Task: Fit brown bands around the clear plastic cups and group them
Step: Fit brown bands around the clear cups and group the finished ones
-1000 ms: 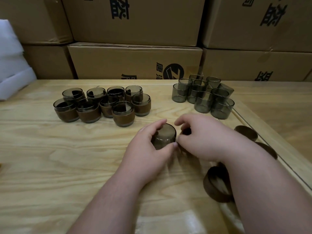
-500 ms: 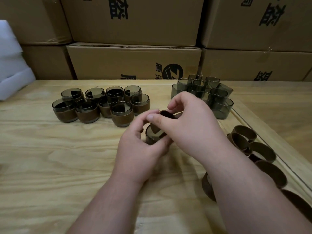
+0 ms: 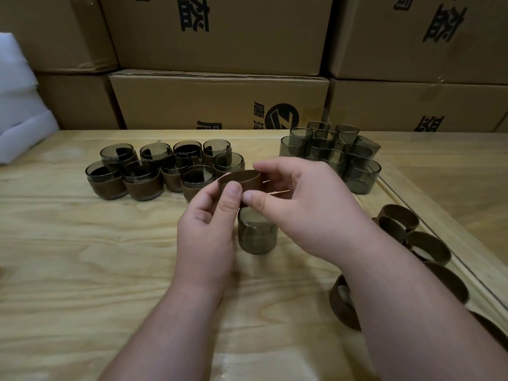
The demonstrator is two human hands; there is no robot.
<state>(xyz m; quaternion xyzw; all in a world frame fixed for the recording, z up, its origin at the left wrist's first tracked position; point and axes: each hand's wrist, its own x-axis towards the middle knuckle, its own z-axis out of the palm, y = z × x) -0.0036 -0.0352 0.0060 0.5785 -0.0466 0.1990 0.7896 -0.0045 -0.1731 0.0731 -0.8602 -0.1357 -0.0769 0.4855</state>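
A brown band (image 3: pixel 242 181) is held up above the table between both hands. My left hand (image 3: pixel 209 232) pinches its near left edge with thumb and fingers. My right hand (image 3: pixel 305 207) pinches its right side. Directly below stands a bare smoky clear cup (image 3: pixel 257 233) upside down on the wooden table (image 3: pixel 82 257). Several banded cups (image 3: pixel 143 180) are grouped at the back left. Several bare cups (image 3: pixel 338 155) are clustered at the back right. Loose brown bands (image 3: pixel 412 232) lie in a row at the right, partly hidden by my right forearm.
Stacked cardboard boxes (image 3: pixel 220 100) wall off the table's far side. White foam (image 3: pixel 19 111) sits at the far left. A raised wooden ledge (image 3: pixel 439 204) runs along the right, past the loose bands.
My left hand let go of the cup, which now stands on the table. Both hands lifted the band higher and hold it spread open above the cup.
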